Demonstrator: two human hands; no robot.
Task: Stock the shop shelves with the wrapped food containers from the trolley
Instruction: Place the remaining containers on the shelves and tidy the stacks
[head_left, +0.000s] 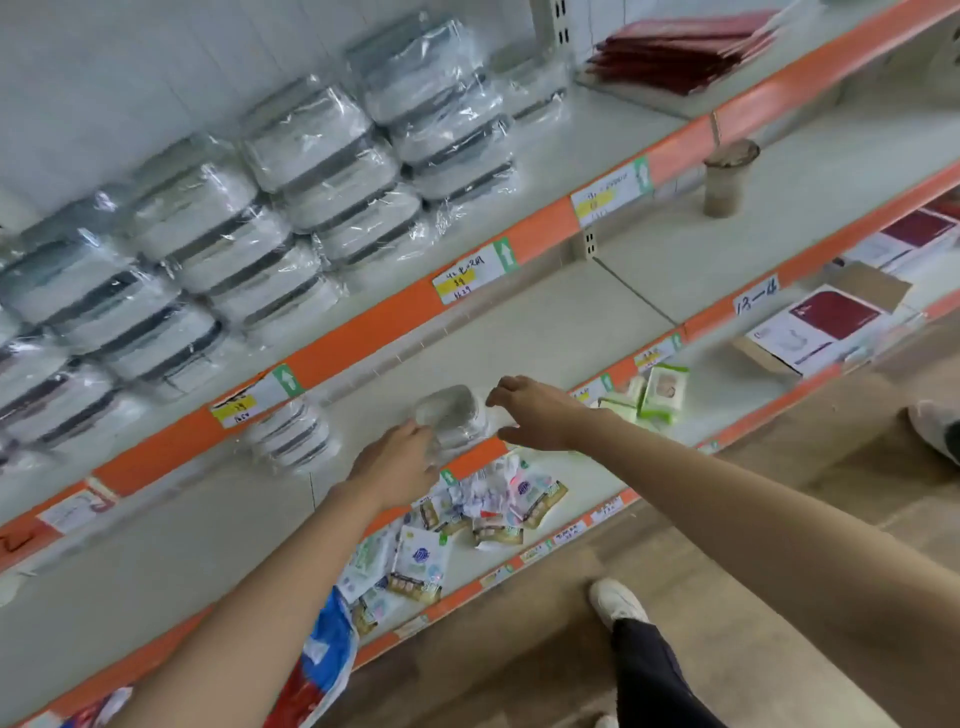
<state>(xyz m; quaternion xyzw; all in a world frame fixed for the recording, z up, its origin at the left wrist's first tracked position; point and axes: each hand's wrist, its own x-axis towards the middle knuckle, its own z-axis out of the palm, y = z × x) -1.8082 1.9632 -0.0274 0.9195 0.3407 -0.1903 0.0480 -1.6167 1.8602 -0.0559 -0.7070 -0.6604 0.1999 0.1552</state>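
Shelving: white boards with orange front edges (363, 332), running in tiers from lower left to upper right; price labels (470, 275) with green arrows are stuck on the edges.
Top tier: many wrapped food containers (218, 228) stand in stacks, covered in shiny clear film.
Middle tier: a small stack of containers (291, 434) stands near the front edge at the left, and a grey lidded cup (727, 179) stands alone at the far right.
Task item: one wrapped container (452, 410) sits on the middle tier, just behind the orange edge, between both hands.
Left hand (400, 462): it touches the near-left side of the container with bent fingers (how firmly it grips, I cannot tell).
Right hand (535, 413): it is at the right side of the container, fingers curved and a little spread; whether they touch the film is not clear.
Lower tier: small colourful sachets (488, 509) lie loose, and green packets (660, 392) stand further right.
Far right: dark red and white boxes (826, 322).
Floor: brown wood planks (753, 519); a white shoe (618, 603) with a dark trouser leg is below.
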